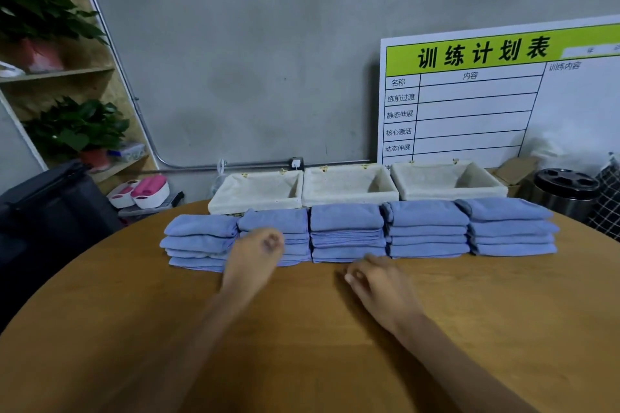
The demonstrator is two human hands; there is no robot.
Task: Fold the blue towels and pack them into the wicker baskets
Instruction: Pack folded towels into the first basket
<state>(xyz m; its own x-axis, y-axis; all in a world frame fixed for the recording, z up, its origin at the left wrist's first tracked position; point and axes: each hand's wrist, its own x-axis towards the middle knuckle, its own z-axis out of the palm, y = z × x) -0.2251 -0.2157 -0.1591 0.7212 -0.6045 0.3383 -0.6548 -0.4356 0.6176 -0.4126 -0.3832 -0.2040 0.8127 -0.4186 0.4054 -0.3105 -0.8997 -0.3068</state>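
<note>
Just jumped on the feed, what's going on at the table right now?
A person is at a round wooden table with five stacks of folded blue towels lined up in front of three lined wicker baskets, which look empty. The left hand is raised in front of the second stack from the left, blurred, fingers curled. The right hand hovers low near the table, holding nothing. No towel is packed yet.

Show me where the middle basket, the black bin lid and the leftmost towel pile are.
middle basket (pixel 339 199): head view, on its front cloth-lined rim.
black bin lid (pixel 566 182): head view, on its top surface.
leftmost towel pile (pixel 201 225): head view, on its top towel.
</note>
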